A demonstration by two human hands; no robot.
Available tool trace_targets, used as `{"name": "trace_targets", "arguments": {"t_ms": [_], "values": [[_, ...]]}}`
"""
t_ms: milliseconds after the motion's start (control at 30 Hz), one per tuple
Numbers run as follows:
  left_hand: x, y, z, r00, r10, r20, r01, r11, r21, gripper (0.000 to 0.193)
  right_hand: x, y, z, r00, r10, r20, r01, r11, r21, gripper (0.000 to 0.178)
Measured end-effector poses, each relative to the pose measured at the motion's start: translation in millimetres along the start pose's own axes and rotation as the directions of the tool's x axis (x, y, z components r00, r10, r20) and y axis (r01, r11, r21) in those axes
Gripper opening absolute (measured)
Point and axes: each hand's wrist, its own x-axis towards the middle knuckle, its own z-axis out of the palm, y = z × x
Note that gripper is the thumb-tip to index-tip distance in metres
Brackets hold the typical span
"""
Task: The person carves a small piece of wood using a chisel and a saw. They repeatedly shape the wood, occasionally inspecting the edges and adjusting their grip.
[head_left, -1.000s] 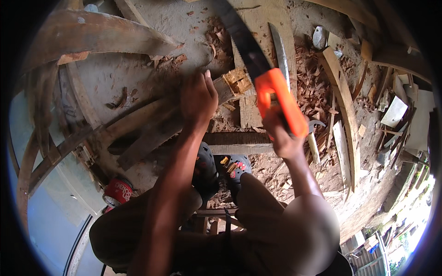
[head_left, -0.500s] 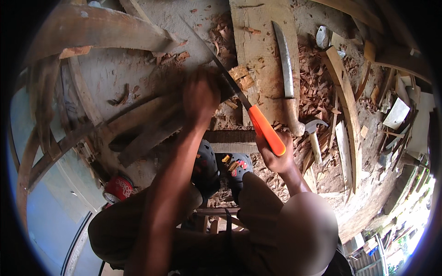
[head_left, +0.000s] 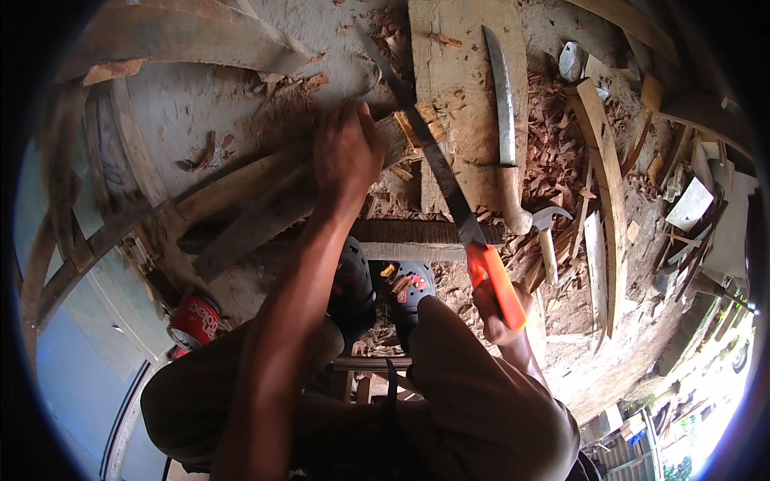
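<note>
A handsaw with an orange handle (head_left: 500, 280) is gripped in my right hand (head_left: 504, 314), near my right knee. Its dark blade slants up and left, crossing the sawn end of a wooden piece (head_left: 393, 138). My left hand (head_left: 347, 152) is closed over that piece just left of the blade and presses it down. The end by the blade looks pale and freshly cut; my fingers hide part of the wood. On a wide plank (head_left: 461, 72) under the cut end lies a large knife (head_left: 503, 96) with a wooden handle.
A tool with a curved metal head and pale handle (head_left: 549, 255) lies right of the knife. Wood chips (head_left: 553, 144) cover the ground. Curved timbers (head_left: 605, 200) lie at right and a thick one (head_left: 176, 40) at upper left. A red can (head_left: 195, 319) stands by my left knee.
My right hand has drawn the saw down and to the right, toward my knee. The left hand stays on the wood, nearly in place.
</note>
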Motion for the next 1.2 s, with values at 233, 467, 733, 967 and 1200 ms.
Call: {"name": "trace_targets", "arguments": {"t_ms": [233,467,733,967,1200], "values": [[4.9,10.3,2.0,0.999,0.002,0.052,-0.001,1.0,-0.015,0.021,-29.3,-4.1,-17.1,0.982,0.116,0.15,-0.121,0.992,0.023,0.011],[-7.2,-5.6,7.3,0.997,0.069,-0.037,-0.069,0.998,-0.006,0.027,75.2,8.4,12.9,0.903,0.363,0.232,-0.423,0.847,0.321,0.011],[5.7,8.7,-3.5,0.979,-0.032,0.199,0.037,0.999,-0.021,0.028,-21.1,-13.5,-18.9,0.926,0.328,0.187,-0.351,0.93,0.11,0.013],[-1.6,-13.4,11.1,0.99,0.071,0.123,-0.075,0.997,0.032,0.027,116.6,-1.7,34.3,0.871,0.462,0.167,-0.488,0.778,0.395,0.018],[0.0,3.2,10.8,0.997,-0.017,0.074,0.016,1.0,0.012,0.022,-49.4,-19.0,-42.6,0.893,0.377,0.247,-0.393,0.919,0.015,0.007]]}}
